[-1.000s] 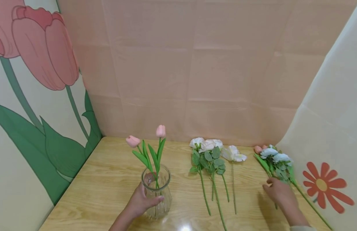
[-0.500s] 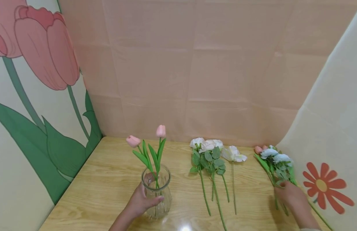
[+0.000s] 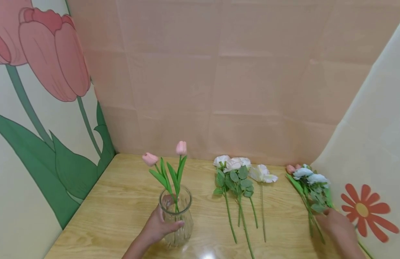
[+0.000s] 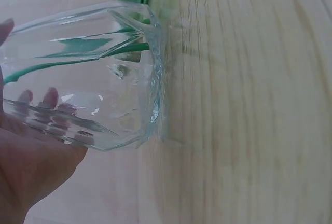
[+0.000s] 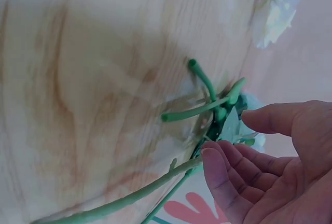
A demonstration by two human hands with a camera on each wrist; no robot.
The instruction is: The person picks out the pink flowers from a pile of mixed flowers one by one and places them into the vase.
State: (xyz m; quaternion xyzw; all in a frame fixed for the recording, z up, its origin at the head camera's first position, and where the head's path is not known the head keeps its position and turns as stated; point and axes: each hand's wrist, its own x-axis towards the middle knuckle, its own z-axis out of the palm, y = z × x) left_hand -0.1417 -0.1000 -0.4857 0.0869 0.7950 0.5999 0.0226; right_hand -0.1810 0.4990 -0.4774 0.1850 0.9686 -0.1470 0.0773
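Note:
My left hand [image 3: 159,225] grips a clear glass vase [image 3: 185,230] around its side, thumb in front and fingers behind. Two pink tulips [image 3: 181,148] with green leaves stand in the vase, one leaning left. In the left wrist view, fingers show through the ribbed glass [image 4: 119,125]. My right hand [image 3: 337,225] is beside the stems of a bunch at the right, with pale blue flowers [image 3: 316,178] and pink tulips [image 3: 291,169]. In the right wrist view, its thumb and fingers stand apart; a green stem [image 5: 129,197] runs behind the fingertips, contact unclear.
White flowers [image 3: 233,163] with leafy stems lie mid-table, and another white flower [image 3: 261,173] on a thin stem lies beside them. The wooden table [image 3: 122,194] meets a pink cloth backdrop [image 3: 174,90] behind. Printed floral sheets [image 3: 364,158] flank both sides.
My right hand has shifted to the right along the bunch's stems, uncovering the lower stem ends. The left hand and the vase have stayed in place.

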